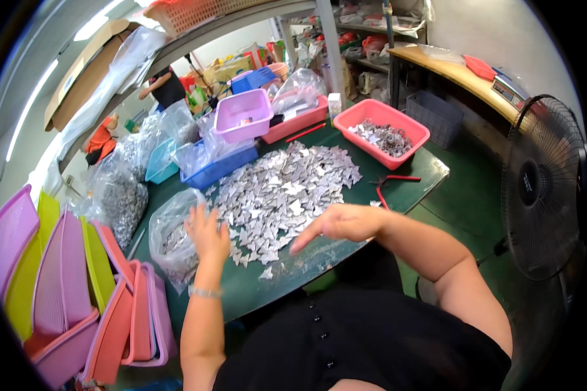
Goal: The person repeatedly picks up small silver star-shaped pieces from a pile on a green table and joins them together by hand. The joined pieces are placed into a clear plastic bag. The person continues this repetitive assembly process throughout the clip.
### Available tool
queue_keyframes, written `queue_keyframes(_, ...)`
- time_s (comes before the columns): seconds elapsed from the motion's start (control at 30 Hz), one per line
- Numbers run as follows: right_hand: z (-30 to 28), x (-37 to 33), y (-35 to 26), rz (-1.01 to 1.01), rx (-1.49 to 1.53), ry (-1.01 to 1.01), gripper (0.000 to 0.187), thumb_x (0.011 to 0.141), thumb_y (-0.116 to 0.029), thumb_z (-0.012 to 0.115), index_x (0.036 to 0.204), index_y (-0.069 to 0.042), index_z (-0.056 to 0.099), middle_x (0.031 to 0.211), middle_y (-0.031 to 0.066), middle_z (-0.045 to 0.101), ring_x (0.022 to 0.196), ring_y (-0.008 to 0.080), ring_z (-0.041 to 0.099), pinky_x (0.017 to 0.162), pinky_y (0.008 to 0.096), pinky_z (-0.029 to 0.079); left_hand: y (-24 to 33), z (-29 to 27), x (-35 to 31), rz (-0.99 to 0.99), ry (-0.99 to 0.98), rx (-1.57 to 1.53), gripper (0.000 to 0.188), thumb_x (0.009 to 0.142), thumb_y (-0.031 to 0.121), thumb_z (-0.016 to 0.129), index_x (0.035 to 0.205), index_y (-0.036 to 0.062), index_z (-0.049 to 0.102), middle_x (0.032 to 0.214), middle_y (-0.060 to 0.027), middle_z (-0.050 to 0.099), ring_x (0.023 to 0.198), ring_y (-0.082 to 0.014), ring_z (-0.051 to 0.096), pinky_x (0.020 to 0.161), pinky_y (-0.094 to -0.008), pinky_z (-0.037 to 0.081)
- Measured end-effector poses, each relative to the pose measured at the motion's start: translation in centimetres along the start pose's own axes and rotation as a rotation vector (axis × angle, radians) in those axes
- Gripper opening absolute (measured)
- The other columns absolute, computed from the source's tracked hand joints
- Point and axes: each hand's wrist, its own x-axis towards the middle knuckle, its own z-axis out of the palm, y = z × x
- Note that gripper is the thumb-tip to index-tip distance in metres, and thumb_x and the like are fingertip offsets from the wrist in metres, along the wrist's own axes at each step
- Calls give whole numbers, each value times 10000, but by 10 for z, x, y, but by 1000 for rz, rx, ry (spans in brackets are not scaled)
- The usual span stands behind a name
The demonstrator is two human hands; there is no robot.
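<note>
A wide heap of small flat silver-grey metal pieces (293, 182) covers the middle of the green table (267, 293). My left hand (209, 233) is at the right side of a clear plastic bag (169, 241), which has similar grey pieces inside. Its fingers are spread; whether they touch the bag I cannot tell. Over the heap's near right edge, my right hand (339, 223) reaches leftward with its fingers stretched out and nothing visible in them. Red-handled pliers (398, 178) lie open on the table beyond my right wrist.
A pink basin (419, 133) of metal rings stands at the far right corner. Behind the heap are a blue tray (218, 168), a purple basin (243, 107) and a red pen (305, 133). Stacked plastic baskets (65, 267) crowd the left; a fan (535, 182) stands right.
</note>
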Motion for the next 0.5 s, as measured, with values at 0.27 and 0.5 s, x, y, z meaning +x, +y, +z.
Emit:
queue_keyframes(0.27,-256,-107,-16,299,-843,1180,160,687,-92,611,819,-4,594,573,8,514,505,63,456,461,235,384,-18,-23,-4,-230,-281,-360,201,720,229,642,735,37,585,642,-111,550,577,-269,526,511,-356,394)
queue_keyframes(0.5,-429,-83,18,518,-1240,994,565,621,-135,656,1136,-10,463,888,115,583,832,256,563,727,328,447,65,-5,98,208,-336,-235,375,673,296,673,943,50,586,1006,-155,510,927,-315,477,804,-417,349)
